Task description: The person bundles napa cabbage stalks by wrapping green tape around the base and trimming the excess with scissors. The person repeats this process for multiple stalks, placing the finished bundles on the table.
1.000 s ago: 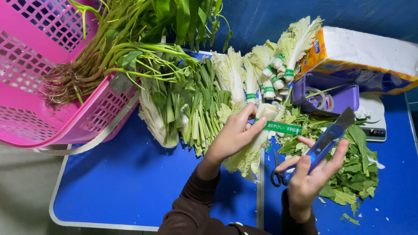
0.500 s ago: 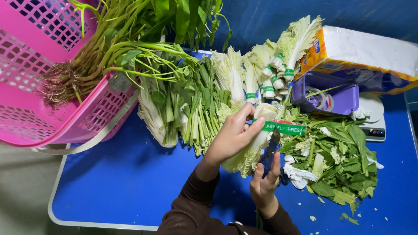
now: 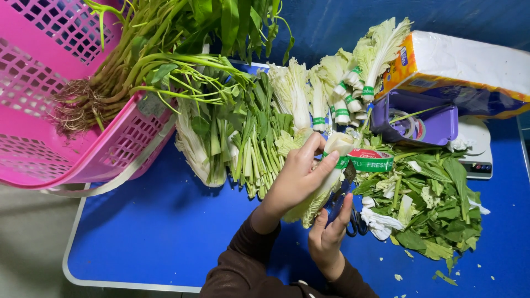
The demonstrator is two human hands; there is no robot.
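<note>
We tape a cabbage bundle.
Our left hand (image 3: 295, 176) grips the cabbage bundle (image 3: 323, 182); our right hand (image 3: 329, 236), at six o'clock, grips scissors (image 3: 348, 212).

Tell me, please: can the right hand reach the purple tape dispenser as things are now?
Probably not freely: the right hand holds scissors under the taped bundle, though nothing blocks the purple tape dispenser.

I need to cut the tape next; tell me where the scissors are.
In the head view, the scissors are in the right hand, centre-right, just below the green tape and left of the leaf scraps.
</note>
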